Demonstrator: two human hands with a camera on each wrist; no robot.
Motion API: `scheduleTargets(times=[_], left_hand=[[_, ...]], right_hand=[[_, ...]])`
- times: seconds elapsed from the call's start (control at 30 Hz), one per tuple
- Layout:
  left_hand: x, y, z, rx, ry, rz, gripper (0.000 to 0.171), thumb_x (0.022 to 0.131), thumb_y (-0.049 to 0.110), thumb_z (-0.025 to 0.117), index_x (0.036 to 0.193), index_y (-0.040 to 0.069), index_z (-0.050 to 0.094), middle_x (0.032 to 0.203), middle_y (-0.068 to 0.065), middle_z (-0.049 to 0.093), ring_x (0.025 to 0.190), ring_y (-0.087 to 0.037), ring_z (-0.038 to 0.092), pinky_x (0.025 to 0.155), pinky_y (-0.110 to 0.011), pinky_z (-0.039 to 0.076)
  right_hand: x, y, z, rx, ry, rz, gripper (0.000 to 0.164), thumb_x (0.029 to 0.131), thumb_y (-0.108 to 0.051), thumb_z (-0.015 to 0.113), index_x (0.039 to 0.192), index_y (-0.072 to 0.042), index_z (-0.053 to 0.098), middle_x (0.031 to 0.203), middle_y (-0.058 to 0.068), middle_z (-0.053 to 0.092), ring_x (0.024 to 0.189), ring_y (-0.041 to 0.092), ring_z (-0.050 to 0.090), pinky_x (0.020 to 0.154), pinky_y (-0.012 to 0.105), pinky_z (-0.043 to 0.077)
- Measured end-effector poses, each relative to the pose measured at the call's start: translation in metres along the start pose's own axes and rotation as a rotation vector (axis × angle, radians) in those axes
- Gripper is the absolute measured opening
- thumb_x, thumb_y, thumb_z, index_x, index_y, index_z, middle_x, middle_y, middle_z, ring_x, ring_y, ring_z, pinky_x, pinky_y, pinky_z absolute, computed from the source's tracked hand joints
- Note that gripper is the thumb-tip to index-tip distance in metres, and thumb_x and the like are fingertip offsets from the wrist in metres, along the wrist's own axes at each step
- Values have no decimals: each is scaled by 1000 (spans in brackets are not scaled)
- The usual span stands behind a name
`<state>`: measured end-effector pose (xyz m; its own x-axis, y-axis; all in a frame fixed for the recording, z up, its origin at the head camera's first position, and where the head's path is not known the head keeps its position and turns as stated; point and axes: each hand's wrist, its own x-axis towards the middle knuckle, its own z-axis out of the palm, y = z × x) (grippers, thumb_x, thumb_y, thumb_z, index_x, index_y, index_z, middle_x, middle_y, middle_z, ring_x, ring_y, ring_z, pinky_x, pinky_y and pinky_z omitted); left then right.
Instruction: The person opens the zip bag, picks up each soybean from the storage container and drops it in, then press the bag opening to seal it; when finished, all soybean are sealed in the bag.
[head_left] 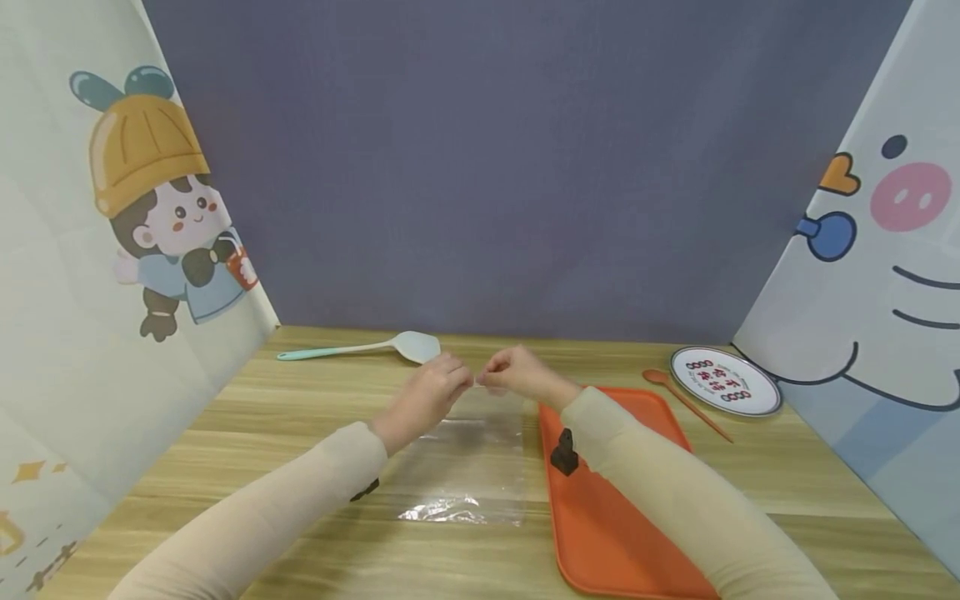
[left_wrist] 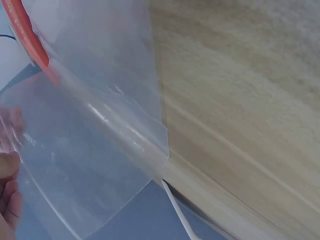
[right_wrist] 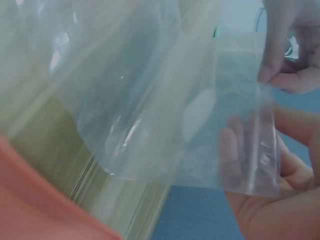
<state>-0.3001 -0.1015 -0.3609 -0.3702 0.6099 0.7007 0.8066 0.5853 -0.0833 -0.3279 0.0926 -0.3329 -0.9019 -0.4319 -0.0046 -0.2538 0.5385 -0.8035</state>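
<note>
A clear, thin plastic bag (head_left: 468, 471) hangs between the two hands over the table. My left hand (head_left: 429, 393) pinches its top edge between thumb and fingers. Close beside it, my right hand (head_left: 527, 377) grips the same edge. In the right wrist view, the right hand (right_wrist: 272, 217) is at the lower right, with some fingers seen through the film, and the left hand (right_wrist: 295, 47) is above it. The left wrist view shows the film (left_wrist: 100, 155) spread wide, with fingertips (left_wrist: 9, 165) at its left border. Whether the bag's mouth is parted, I cannot tell.
An orange tray (head_left: 622, 517) lies right of the bag, partly under the right forearm. Behind the left hand rests a spatula (head_left: 412, 344) with a pale green handle. A reddish-brown spoon (head_left: 693, 408) and a white plate (head_left: 761, 392) with red print are at the far right.
</note>
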Motion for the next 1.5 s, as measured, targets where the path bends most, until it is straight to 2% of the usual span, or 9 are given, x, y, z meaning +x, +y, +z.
scheduleTargets(times=[0.13, 0.23, 0.47, 0.63, 0.9, 1.07, 1.23, 1.37, 1.5], left_hand=[[-1, 1, 2, -9, -31, -27, 9, 81, 1, 73, 88, 7, 70, 87, -2, 69, 84, -17, 62, 80, -27, 55], [-2, 2, 3, -6, -61, -65, 11, 79, 1, 75, 86, 8, 71, 86, -2, 68, 84, -16, 62, 80, -27, 55], [-1, 6, 2, 18, -71, -137, 10, 77, 5, 78, 82, 6, 69, 81, -2, 66, 80, -16, 60, 76, -27, 55], [-1, 9, 4, 30, -27, -108, 6, 79, 4, 76, 83, 6, 71, 82, -3, 68, 80, -17, 62, 76, -27, 56], [-4, 7, 12, 27, -16, -95, 4, 80, 4, 73, 81, 5, 70, 81, -3, 68, 80, -17, 62, 75, -26, 56], [-6, 11, 11, 42, -43, -83, 5, 79, 4, 73, 80, 6, 69, 81, -2, 67, 80, -17, 62, 75, -25, 56], [-5, 25, 8, 60, -115, -47, 11, 76, 4, 77, 82, 10, 69, 84, 1, 69, 80, -13, 63, 76, -21, 56], [-5, 31, 6, 85, -101, -42, 13, 75, 4, 78, 81, 12, 68, 82, 3, 68, 80, -12, 63, 74, -21, 55], [-7, 36, 4, 143, -89, 36, 13, 74, 8, 78, 80, 14, 67, 80, 6, 68, 77, -10, 63, 72, -20, 55]], right_hand=[[1, -2, 1, -70, -39, -11, 14, 89, -13, 69, 94, -3, 75, 84, 2, 72, 71, 8, 58, 65, 24, 53], [1, -2, 3, -89, -52, -16, 17, 90, -15, 68, 93, 0, 74, 81, 4, 71, 69, 9, 55, 61, 20, 48], [2, 0, 5, -40, -51, 21, 22, 92, -17, 66, 86, 4, 71, 64, 2, 61, 62, 12, 53, 64, 28, 50], [2, -1, 5, -29, -37, 30, 18, 91, -14, 65, 84, 0, 73, 60, -2, 58, 60, 9, 52, 64, 23, 48], [2, 0, 9, -48, -2, 38, 20, 90, -9, 63, 92, 8, 71, 64, 1, 64, 63, 9, 58, 63, 23, 53], [4, 2, 12, -39, 18, 33, 17, 90, -7, 62, 91, 8, 71, 70, 8, 66, 62, 9, 55, 58, 19, 49], [7, 5, 6, -15, 57, 23, 13, 90, -4, 63, 92, 4, 73, 77, 11, 69, 64, 9, 58, 64, 25, 56], [7, 2, 2, -9, 53, 26, 13, 90, -8, 66, 94, 2, 73, 84, 13, 71, 68, 10, 60, 68, 28, 58], [9, 2, 0, -2, 62, 27, 12, 89, -8, 68, 93, 1, 74, 85, 15, 71, 67, 9, 59, 64, 23, 56]])
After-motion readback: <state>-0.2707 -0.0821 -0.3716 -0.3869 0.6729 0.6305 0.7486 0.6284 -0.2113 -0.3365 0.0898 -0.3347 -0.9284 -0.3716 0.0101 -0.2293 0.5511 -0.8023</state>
